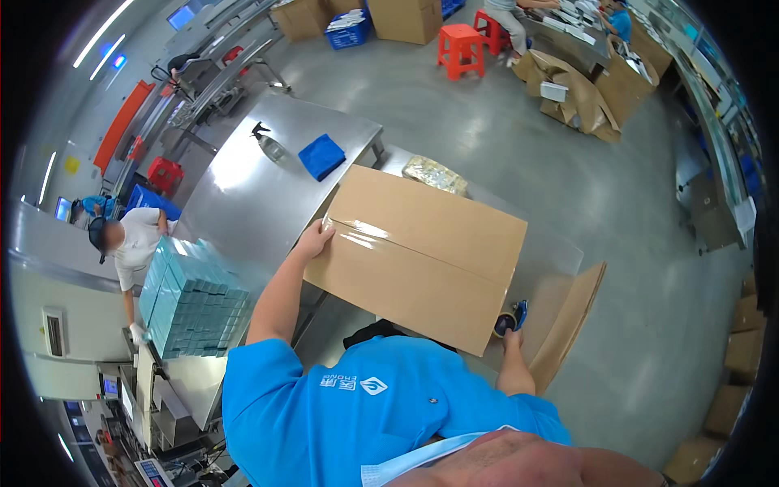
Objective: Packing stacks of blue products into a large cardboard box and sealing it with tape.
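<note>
A large brown cardboard box (pixel 422 260) lies in front of my body, a strip of clear, shiny tape along part of its centre seam. At the box's left edge, my left hand (pixel 315 239) grips the end of that seam with bent fingers. My right hand (pixel 513 339) is low beside the box's near right corner, closed around a tape dispenser (pixel 506 322) with a blue part and a dark roll. Part of the dispenser is hidden by the hand.
A steel table (pixel 268 203) on the left bears a spray bottle (pixel 272 148), a folded blue cloth (pixel 321 157) and stacked teal boxes (pixel 195 300). A co-worker (pixel 138 243) stands beside the stack. Behind the box is a wrapped package (pixel 435 175); an upright cardboard piece (pixel 572 325) stands right.
</note>
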Motion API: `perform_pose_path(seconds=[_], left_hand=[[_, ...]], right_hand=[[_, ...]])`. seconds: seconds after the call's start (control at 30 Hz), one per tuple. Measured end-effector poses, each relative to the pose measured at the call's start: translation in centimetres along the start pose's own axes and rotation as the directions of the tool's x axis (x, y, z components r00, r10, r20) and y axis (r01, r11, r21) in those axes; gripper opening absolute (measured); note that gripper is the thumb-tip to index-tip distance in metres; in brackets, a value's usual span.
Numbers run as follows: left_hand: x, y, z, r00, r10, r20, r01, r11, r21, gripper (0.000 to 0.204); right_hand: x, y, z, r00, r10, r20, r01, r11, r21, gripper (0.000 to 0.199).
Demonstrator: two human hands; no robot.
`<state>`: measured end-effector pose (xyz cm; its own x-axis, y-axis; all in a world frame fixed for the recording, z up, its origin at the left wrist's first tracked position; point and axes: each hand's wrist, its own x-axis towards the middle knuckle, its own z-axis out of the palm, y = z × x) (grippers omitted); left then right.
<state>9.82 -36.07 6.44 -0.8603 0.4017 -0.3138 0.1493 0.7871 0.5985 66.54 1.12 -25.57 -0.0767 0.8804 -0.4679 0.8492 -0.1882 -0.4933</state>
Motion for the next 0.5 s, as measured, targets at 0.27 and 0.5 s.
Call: perform_pose_path(seconds=[0.27,0.5], left_hand=[[2.4,1.1,-1.8,0.873,-0.004,0.487,0.351,0.698,-0.624,0.071],[6.4,5.5,-4.8,0.85,0.347,0.395,0.005,0.746,-0.666,0.081]], right_hand=[[-2.5,-11.5,-9.2,0.971,-0.233,-0.047,0.23,0.873,0.429,0.07],[-17.1,-30.7,-17.8,0.939,-0.309,0.149,0.147,0.755,0.639,0.066]])
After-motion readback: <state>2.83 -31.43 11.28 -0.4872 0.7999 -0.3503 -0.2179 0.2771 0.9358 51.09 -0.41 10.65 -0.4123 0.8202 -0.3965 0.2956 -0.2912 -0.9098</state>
